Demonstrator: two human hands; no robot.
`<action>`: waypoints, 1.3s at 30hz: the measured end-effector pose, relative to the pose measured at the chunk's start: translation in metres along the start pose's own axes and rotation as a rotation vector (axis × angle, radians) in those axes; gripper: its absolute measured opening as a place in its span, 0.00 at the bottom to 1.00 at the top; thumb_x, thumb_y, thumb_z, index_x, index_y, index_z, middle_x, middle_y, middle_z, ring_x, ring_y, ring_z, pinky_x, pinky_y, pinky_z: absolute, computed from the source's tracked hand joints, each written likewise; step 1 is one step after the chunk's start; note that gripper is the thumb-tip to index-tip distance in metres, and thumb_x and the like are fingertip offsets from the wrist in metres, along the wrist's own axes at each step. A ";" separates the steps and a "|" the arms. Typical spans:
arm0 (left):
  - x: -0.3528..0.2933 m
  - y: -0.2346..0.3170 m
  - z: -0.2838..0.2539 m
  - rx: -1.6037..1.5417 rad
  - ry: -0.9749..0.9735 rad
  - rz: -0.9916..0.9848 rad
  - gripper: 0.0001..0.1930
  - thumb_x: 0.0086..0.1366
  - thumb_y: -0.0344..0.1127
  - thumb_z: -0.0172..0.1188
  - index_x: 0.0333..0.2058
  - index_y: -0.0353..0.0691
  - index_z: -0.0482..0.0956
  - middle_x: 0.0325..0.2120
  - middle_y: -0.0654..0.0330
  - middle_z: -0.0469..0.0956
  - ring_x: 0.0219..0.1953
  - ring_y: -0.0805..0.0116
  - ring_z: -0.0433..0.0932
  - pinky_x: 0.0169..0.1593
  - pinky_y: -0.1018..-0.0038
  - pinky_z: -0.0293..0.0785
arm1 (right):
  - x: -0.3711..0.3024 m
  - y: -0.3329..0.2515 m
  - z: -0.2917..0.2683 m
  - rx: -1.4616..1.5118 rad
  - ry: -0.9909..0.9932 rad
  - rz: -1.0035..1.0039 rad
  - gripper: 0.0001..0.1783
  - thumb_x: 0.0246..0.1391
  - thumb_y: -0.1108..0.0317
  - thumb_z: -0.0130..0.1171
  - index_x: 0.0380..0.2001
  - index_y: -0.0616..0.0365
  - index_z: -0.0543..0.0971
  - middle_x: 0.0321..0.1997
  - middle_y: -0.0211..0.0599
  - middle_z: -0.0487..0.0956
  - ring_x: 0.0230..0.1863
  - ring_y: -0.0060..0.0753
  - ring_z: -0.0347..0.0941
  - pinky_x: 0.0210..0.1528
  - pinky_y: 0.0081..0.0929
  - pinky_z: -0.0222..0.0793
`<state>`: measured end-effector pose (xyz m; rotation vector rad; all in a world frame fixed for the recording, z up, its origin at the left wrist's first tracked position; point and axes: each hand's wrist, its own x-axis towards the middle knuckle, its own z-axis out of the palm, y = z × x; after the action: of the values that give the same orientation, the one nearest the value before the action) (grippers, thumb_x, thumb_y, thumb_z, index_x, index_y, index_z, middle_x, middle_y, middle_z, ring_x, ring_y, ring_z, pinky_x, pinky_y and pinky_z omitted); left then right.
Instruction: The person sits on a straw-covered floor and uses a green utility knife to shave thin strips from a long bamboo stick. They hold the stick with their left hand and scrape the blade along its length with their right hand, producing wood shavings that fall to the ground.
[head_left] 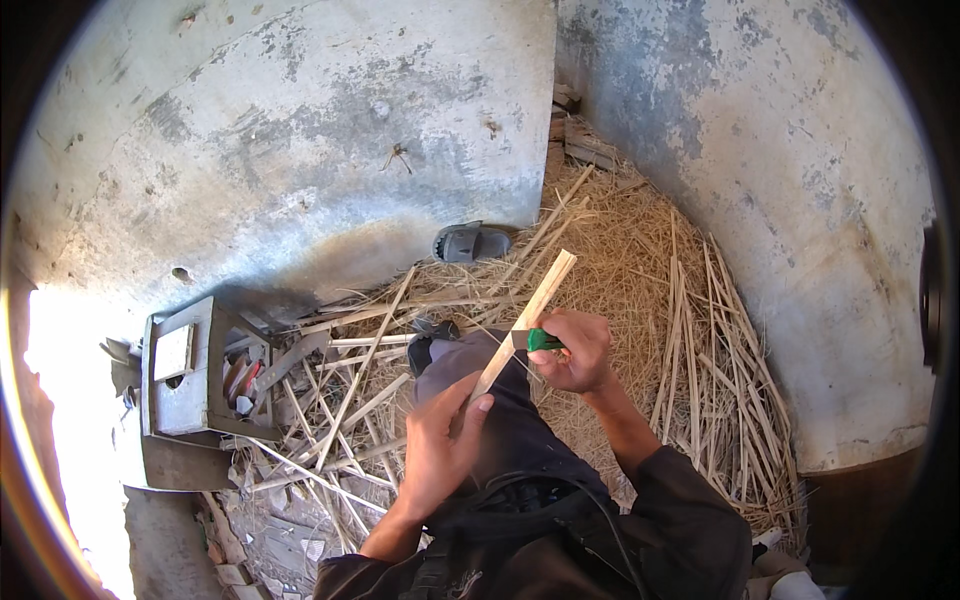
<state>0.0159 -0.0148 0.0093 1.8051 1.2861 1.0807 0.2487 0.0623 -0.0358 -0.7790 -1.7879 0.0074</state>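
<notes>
My left hand is closed around the lower end of a pale split strip of wood or cane, which slants up and to the right above my lap. In my right hand is a knife with a green handle. Its dark blade lies across the strip, touching it about midway. A thin sliver or strand shows beside the strip near the blade. My fingers hide part of the handle and the strip's lower end.
Long split strips lie piled at the right, beside a heap of fine shavings. More strips cross on the floor at left, near a wooden box. A grey slide sandal rests against the worn wall.
</notes>
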 end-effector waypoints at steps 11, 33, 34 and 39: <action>0.004 0.006 0.002 -0.069 -0.060 -0.033 0.12 0.79 0.34 0.59 0.53 0.36 0.85 0.20 0.59 0.74 0.22 0.74 0.68 0.29 0.72 0.65 | 0.000 0.002 0.000 -0.029 0.041 -0.066 0.20 0.65 0.51 0.68 0.39 0.59 0.87 0.21 0.32 0.79 0.18 0.32 0.77 0.21 0.30 0.70; 0.000 0.003 -0.006 -0.086 -0.189 -0.128 0.13 0.82 0.35 0.54 0.52 0.34 0.84 0.24 0.53 0.77 0.24 0.68 0.72 0.32 0.68 0.70 | -0.004 0.009 -0.007 -0.237 0.037 -0.124 0.19 0.61 0.49 0.70 0.39 0.53 0.90 0.18 0.24 0.76 0.16 0.26 0.71 0.20 0.28 0.65; 0.000 0.003 -0.006 -0.089 -0.188 -0.125 0.13 0.82 0.35 0.54 0.52 0.34 0.84 0.24 0.53 0.77 0.23 0.68 0.71 0.32 0.68 0.69 | -0.005 0.010 -0.007 -0.243 0.032 -0.119 0.18 0.61 0.49 0.70 0.39 0.53 0.90 0.18 0.24 0.76 0.17 0.26 0.72 0.20 0.28 0.65; -0.001 -0.001 -0.007 -0.085 -0.207 -0.151 0.14 0.83 0.37 0.53 0.52 0.35 0.84 0.24 0.53 0.77 0.23 0.68 0.71 0.31 0.67 0.69 | -0.004 0.014 -0.007 -0.259 0.053 -0.124 0.18 0.61 0.49 0.70 0.39 0.53 0.90 0.18 0.24 0.77 0.17 0.26 0.73 0.21 0.28 0.66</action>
<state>0.0089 -0.0154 0.0111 1.6788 1.2126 0.8309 0.2621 0.0688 -0.0415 -0.8415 -1.8045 -0.3294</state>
